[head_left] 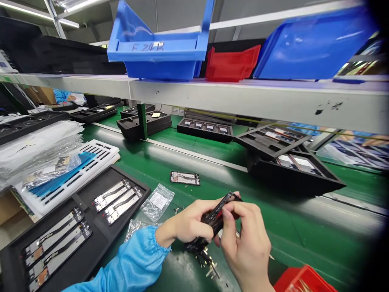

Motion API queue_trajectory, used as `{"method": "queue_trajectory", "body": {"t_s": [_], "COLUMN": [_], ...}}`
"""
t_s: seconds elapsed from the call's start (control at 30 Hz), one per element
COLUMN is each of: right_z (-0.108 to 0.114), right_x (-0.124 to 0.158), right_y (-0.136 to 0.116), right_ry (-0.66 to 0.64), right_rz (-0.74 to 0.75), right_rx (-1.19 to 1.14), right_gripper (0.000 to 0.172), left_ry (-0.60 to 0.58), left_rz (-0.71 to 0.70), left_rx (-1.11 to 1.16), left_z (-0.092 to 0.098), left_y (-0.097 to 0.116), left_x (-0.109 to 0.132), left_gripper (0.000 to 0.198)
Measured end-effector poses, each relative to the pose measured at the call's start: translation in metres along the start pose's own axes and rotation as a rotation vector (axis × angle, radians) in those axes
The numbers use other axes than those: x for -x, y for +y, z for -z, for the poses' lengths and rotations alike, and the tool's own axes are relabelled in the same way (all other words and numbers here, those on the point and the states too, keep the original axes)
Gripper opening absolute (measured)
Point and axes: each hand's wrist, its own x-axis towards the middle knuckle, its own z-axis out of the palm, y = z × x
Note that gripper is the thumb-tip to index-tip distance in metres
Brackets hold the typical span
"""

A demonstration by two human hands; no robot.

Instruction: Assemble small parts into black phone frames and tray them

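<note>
My left hand [194,223] is closed around a black phone frame [217,215], held tilted on edge above the bench. Against the frame's upper end, the thumb and fingers of my right hand [247,239] are pinched together; any small part between them is hidden. A thin pale piece [271,257] shows beside the right hand, its kind unclear. Below the frame, small metal and black parts [209,263] lie scattered. Another phone frame [184,178] with a silvery plate lies flat beyond my hands. A clear zip bag [158,200] with a white label is left of them.
At left, a black foam tray [91,239] holds several phone frames beside a white slotted rack [100,162]. Black trays [294,178] stand at right and back. Overhead, a shelf [212,95] bears blue and red bins. A red bin [304,280] sits at lower right.
</note>
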Motion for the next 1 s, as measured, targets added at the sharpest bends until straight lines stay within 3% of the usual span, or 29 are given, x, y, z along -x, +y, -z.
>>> {"method": "queue_trajectory", "body": {"t_s": [0.3,0.43,0.67,0.77,0.87,0.93,1.0], "right_z": [-0.002,0.0,0.009,0.017,0.009,-0.01,-0.039], "right_x": [0.002,0.003,0.003,-0.002,0.003,0.017,0.039], "right_y": [0.005,0.003,-0.004,-0.004,0.011,0.025,0.038], "right_ry": [-0.036,-0.034,-0.037,0.047,0.015,-0.225,-0.527], "right_rz": [-0.079,-0.104,-0.458,-0.503,-0.497,-0.461,-0.407], "right_rx": [0.021,-0.038,-0.295,-0.373,-0.3,-0.254,-0.269], "right_gripper": [0.015,0.018,0.013,0.012,0.016,0.023,0.03], "left_ry": [0.037,0.056,-0.069,0.076,0.364,0.519,0.603], "left_rz": [0.076,0.087,0.144,0.031,-0.202,-0.341,-0.423], "left_rx": [0.05,0.205,0.432,0.425,0.338,0.282,0.252], "left_z": [-0.005,0.0,0.006,0.017,0.039,0.053,0.061], "left_y": [-0.004,-0.006,-0.017,-0.004,0.028,0.052,0.07], "left_x": [0.0,-0.001,-0.007,-0.003,0.015,0.032,0.047], "left_gripper": [0.073,0.063,0.095,0.089,0.069,0.062,0.059]}}
